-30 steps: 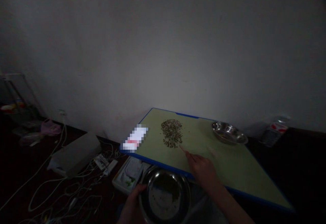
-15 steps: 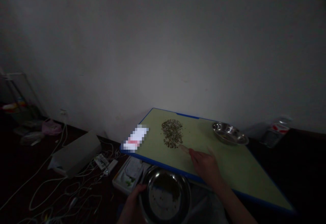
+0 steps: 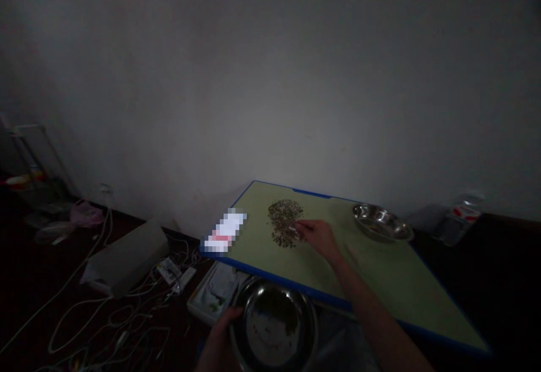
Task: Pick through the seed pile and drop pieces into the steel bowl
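Note:
My right hand reaches out over the green table and its fingertips touch the right edge of a pile of small dark-green grains. The fingers look pinched together at the pile; what they hold is too small to make out. My left hand grips the left rim of a steel bowl held below the table's near edge. That bowl has some of the same grains in it.
A second steel bowl sits at the table's far right. A blurred white object lies on its left corner. A plastic bottle stands right of the table. Cables, a grey box and a tray cover the dark floor.
My right hand has moved forward and left, from near the table's front edge up to the grain pile. The left hand and its bowl have stayed put.

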A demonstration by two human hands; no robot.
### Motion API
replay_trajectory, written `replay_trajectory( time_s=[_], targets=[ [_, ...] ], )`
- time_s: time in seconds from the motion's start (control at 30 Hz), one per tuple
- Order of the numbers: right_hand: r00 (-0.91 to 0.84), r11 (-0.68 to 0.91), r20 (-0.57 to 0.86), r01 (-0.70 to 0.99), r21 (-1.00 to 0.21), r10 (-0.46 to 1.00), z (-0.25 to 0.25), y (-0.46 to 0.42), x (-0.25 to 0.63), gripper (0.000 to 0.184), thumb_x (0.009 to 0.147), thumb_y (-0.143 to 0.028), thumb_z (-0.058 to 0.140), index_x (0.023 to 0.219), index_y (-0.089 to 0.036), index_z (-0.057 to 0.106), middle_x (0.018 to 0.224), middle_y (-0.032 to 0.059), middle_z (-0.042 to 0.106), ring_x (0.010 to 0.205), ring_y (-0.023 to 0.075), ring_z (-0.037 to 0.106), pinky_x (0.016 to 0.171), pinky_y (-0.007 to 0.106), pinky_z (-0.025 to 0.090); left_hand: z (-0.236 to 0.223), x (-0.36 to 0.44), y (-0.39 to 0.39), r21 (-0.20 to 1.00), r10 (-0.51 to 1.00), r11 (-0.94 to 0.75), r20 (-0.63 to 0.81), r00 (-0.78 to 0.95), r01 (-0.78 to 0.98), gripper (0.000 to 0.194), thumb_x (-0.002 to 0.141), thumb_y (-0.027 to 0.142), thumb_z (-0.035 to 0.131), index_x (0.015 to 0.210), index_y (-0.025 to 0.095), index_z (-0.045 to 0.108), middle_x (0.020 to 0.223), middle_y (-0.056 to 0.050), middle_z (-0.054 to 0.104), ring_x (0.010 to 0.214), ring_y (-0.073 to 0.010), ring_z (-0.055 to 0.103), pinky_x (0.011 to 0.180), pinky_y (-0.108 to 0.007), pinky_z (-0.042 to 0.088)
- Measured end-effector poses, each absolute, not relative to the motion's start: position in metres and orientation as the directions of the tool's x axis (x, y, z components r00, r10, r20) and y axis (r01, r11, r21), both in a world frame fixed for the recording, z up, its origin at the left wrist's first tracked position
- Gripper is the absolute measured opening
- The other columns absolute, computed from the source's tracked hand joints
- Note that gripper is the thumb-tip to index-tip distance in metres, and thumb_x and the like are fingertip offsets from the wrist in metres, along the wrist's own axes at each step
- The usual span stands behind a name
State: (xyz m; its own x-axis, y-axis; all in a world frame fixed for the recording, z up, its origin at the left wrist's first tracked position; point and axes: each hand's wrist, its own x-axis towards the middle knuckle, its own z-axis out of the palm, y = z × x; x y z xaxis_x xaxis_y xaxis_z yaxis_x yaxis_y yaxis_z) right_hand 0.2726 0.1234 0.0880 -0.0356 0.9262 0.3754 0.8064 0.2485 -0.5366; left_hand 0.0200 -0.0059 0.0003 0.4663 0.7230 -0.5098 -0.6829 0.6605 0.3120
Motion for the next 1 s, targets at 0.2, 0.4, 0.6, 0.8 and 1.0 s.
replay_trajectory(
  time_s=[0.2,0.4,0.6,0.8,1.0],
  targets=[
    [0.015,0.217,0.358,0.771,-0.599,0.934,0.073,0.132,0.271,0.035,0.084,-0.036,0.047,0.092,-0.016,0.076,0.063,0.0031,0.07,0.054,0.0158,0.061,0.053,0.023,0.04,0.004,0.02,-0.005,0.313,0.716,0.659,-0.537,0.445,-0.683,0.033,0.068,0.024,0.066,0.099,0.013,0.069,0.078,-0.009,0.078,0.092,-0.0331,0.068,0.09,-0.045,0.043],
    [-0.021,0.229,0.338,0.775,-0.589,0.941,0.072,0.129,0.271,0.035,0.083,-0.036,0.047,0.083,-0.017,0.076,0.063,0.0034,0.071,0.054,0.0156,0.059,0.052,0.022,0.037,0.004,0.019,-0.005,0.324,0.704,0.668,-0.566,0.429,-0.67,0.028,0.069,0.025,0.065,0.094,0.013,0.07,0.074,-0.008,0.077,0.091,-0.0321,0.068,0.091,-0.043,0.042],
    [-0.031,0.226,0.317,0.765,-0.603,0.948,0.075,0.127,0.269,0.036,0.081,-0.037,0.047,0.082,-0.017,0.077,0.062,0.0046,0.07,0.056,0.0167,0.059,0.054,0.024,0.037,0.007,0.019,-0.004,0.335,0.706,0.682,-0.534,0.465,-0.651,0.027,0.07,0.028,0.062,0.088,0.01,0.071,0.069,-0.011,0.077,0.094,-0.0336,0.068,0.093,-0.045,0.04],
    [-0.043,0.235,0.308,0.749,-0.62,0.951,0.069,0.127,0.271,0.035,0.081,-0.038,0.048,0.079,-0.018,0.077,0.056,0.0021,0.067,0.052,0.0148,0.055,0.051,0.022,0.034,0.004,0.017,-0.003,0.333,0.713,0.689,-0.469,0.521,-0.643,0.024,0.072,0.031,0.06,0.081,0.012,0.072,0.068,-0.01,0.076,0.097,-0.0329,0.067,0.094,-0.044,0.039],
    [-0.052,0.229,0.285,0.737,-0.636,0.957,0.072,0.124,0.268,0.033,0.079,-0.037,0.052,0.085,-0.017,0.077,0.059,0.0025,0.068,0.054,0.0149,0.056,0.053,0.023,0.035,0.002,0.015,-0.003,0.356,0.73,0.676,-0.448,0.517,-0.646,0.024,0.076,0.031,0.057,0.073,0.013,0.073,0.066,-0.008,0.077,0.092,-0.0298,0.069,0.092,-0.039,0.041]
  ],
)
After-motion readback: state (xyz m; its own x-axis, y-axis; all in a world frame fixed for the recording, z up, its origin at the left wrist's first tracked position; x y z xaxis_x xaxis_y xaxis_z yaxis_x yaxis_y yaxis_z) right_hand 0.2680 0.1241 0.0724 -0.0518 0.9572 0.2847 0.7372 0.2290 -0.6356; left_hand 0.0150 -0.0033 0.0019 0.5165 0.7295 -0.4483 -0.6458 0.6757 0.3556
